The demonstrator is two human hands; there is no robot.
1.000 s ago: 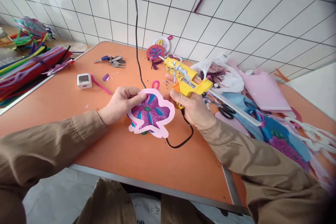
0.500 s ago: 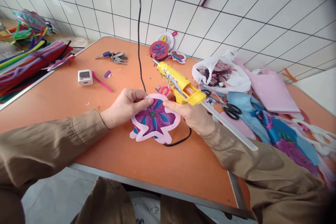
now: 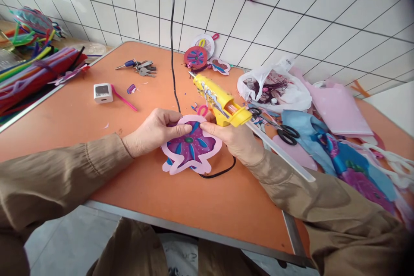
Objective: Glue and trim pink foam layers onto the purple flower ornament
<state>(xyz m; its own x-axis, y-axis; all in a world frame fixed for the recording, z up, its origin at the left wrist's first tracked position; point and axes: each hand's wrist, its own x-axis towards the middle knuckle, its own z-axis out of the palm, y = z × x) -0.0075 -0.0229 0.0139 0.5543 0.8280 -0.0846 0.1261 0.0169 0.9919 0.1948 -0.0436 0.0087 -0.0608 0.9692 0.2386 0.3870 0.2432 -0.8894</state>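
My left hand (image 3: 152,131) pinches the left edge of a pink foam flower cut-out (image 3: 190,145) with a purple and blue centre, held just over the orange table (image 3: 97,116). My right hand (image 3: 234,138) grips a yellow hot glue gun (image 3: 220,100), its nozzle aimed up and to the left, away from the flower. The right forefinger also presses on the flower's top edge. A clear glue stick (image 3: 281,155) juts from the gun's back, and its black cord (image 3: 173,51) hangs down from above.
Scissors (image 3: 284,131), a white plastic bag (image 3: 274,88) and pink and blue foam sheets (image 3: 336,138) crowd the right side. Keys (image 3: 140,67), a small white box (image 3: 102,92), finished decorations (image 3: 196,57) by the tiled wall and pipe cleaners (image 3: 35,73) at left.
The right hand lowered the glue gun and tipped it flatter, then brought its forefinger onto the flower's top edge. The left hand kept hold of the flower.
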